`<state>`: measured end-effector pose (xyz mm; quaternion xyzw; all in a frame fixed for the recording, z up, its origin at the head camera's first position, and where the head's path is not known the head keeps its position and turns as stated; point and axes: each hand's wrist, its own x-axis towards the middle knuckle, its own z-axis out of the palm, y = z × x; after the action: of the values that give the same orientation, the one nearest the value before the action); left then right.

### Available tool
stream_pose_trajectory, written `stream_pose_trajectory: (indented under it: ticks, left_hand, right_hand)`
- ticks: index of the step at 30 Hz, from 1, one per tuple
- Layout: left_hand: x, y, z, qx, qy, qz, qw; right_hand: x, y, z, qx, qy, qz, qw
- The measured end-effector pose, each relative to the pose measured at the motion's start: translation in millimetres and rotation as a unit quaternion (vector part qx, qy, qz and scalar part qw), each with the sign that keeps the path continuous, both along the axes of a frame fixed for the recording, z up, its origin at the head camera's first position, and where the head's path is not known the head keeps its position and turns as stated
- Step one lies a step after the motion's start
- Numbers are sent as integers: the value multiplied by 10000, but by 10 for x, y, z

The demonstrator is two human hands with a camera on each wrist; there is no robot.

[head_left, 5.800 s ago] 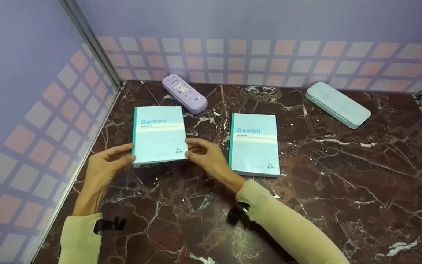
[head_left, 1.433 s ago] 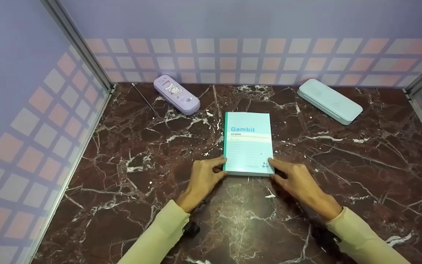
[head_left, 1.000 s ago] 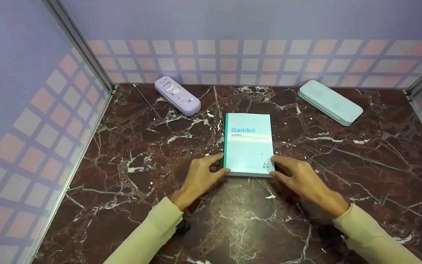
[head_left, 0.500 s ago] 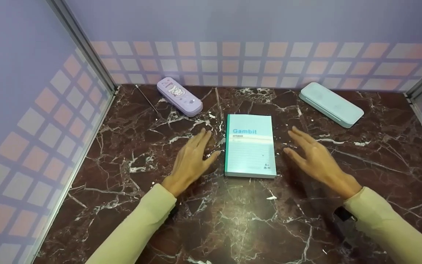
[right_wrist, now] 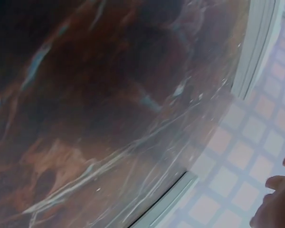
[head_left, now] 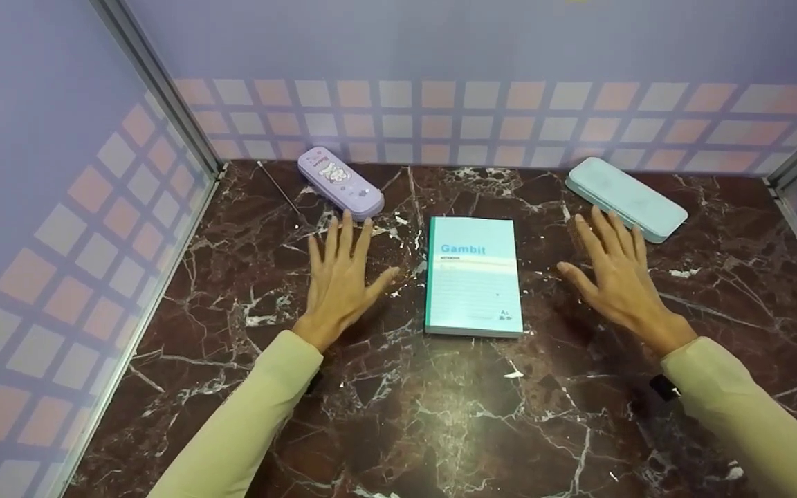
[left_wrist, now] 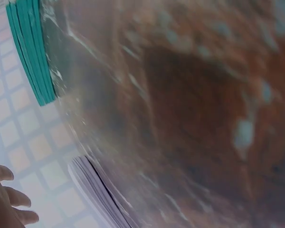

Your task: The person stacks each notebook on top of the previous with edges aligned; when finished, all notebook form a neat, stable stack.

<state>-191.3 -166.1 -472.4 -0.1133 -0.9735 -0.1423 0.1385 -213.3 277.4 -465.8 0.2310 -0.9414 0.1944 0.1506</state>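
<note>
1. Head view: the stack of notebooks (head_left: 474, 277) lies flat at the middle of the marble table (head_left: 440, 415), topmost cover up with "Gambit" readable, green spine to your left. The left wrist view shows the layered green spines (left_wrist: 31, 52) from the side.
2. Your left hand (head_left: 340, 283) sits just left of the stack, palm down, fingers straight and spread, thumb pointing toward the spine but apart from it. It holds nothing.
3. Your right hand (head_left: 616, 277) sits to the right of the stack, also palm down with fingers straight and slightly spread, clear of the cover. It holds nothing.
4. Purple pencil case (head_left: 340, 182) lies just beyond your left fingertips, near the back wall.
5. Mint pencil case (head_left: 625, 198) lies just beyond your right fingertips.
6. Thin rod (head_left: 277, 187) lies left of the purple case.
</note>
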Motion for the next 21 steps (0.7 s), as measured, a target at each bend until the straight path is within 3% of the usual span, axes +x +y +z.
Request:
stream_pose_trajectory:
  ticks: [10,21]
  left_hand:
    - [-87,-158,-76,-581,36,591,9966]
    - [-101,-259,-129,-517,82,752,9958]
  right_hand:
    - [-54,114,-58,83,-363,-385,9986]
    - [-67,195,-84,298,-967,-834,9914]
